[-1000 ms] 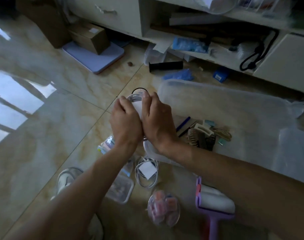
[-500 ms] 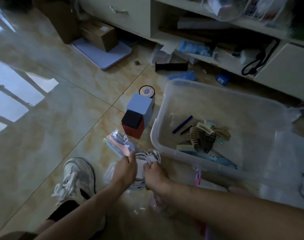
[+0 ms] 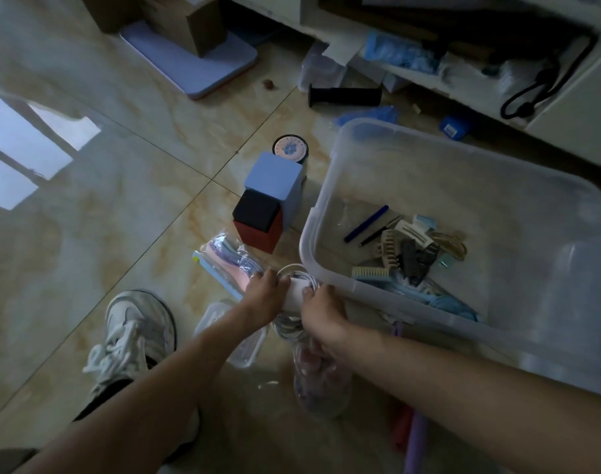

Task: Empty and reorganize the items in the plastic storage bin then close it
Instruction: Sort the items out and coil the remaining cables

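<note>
The clear plastic storage bin (image 3: 329, 186) stands open on the tiled floor at the right. Inside it lie a blue pen (image 3: 366, 223), hair claw clips (image 3: 408, 251), a comb (image 3: 370, 271) and some blue cloth (image 3: 452, 304). My left hand (image 3: 264, 295) and my right hand (image 3: 323, 309) meet just outside the bin's near left corner. Both grip a coiled white cable with a white paper band (image 3: 296, 285), held low over the floor.
A blue box (image 3: 275, 183), a black and red box (image 3: 258, 224) and a round tin (image 3: 290, 148) stand left of the bin. A pastel zip bag (image 3: 223, 261), clear pouches (image 3: 321, 378) and a small clear case (image 3: 244, 347) lie near my white shoe (image 3: 135, 330). Shelving with clutter runs along the back.
My hands came down and toward me, from above the bin's far left corner to the floor by its near left corner. They now hold the coiled white cable.
</note>
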A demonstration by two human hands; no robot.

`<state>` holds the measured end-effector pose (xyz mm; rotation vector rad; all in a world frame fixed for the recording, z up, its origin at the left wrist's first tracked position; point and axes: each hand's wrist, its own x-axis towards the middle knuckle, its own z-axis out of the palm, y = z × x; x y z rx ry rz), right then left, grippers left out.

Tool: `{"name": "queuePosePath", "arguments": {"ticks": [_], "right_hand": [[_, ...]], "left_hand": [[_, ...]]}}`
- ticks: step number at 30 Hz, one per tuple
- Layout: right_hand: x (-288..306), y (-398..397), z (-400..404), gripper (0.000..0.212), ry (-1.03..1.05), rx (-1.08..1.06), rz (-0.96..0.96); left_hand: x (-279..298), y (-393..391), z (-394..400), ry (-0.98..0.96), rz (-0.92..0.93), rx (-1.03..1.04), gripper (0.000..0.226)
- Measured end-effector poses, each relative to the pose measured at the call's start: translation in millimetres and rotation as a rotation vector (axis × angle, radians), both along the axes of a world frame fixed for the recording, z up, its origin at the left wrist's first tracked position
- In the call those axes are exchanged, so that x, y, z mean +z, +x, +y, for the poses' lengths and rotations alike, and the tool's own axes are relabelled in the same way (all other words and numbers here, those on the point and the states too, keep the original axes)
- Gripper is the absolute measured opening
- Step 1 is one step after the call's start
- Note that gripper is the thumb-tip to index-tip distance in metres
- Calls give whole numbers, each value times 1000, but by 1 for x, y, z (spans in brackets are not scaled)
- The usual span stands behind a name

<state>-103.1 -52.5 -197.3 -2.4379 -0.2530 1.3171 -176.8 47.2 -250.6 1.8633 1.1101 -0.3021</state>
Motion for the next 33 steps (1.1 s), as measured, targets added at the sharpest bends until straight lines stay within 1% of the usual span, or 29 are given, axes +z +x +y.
{"name": "queuePosePath", "arguments": {"ticks": [3,5,6,10,14,17,19,21,24,27,29,31,33], "right_hand": [[-4,-6,-4,56,64,-55,-47],[-3,-10,-7,54,79,-93,-62],[-1,-11,-9,52,79,-109,-51],[3,-14,-17,44,32,-125,4],[-1,-21,-21,46,-2,-158,49],[-11,-25,-18,50,23,-193,96],[-15,-23,-15,53,78,-224,179],[-17,-18,-10,49,141,-232,250],[-6,-4,-3,47,162,-252,208],[-3,9,0,41,164,-133,241],[-10,16,-2,39,150,-125,234],[-15,20,-3,38,147,-121,219],[-22,21,-2,36,120,-107,238]], "left_hand": [[5,-6,0,-139,-119,38,31],[13,-10,-2,-255,-199,61,29],[17,-12,-3,-276,-219,63,29],[21,-21,-2,-330,-188,14,32],[23,-26,-3,-386,-171,-28,38],[25,-25,-3,-408,-190,-10,36],[23,-25,0,-397,-190,9,32],[23,-24,3,-379,-203,54,29],[22,-18,2,-264,-241,106,29],[18,-7,-4,-84,-218,90,31],[13,-2,-8,-39,-185,94,30],[7,0,-12,-47,-161,100,28],[0,0,-15,19,-139,54,24]]}}
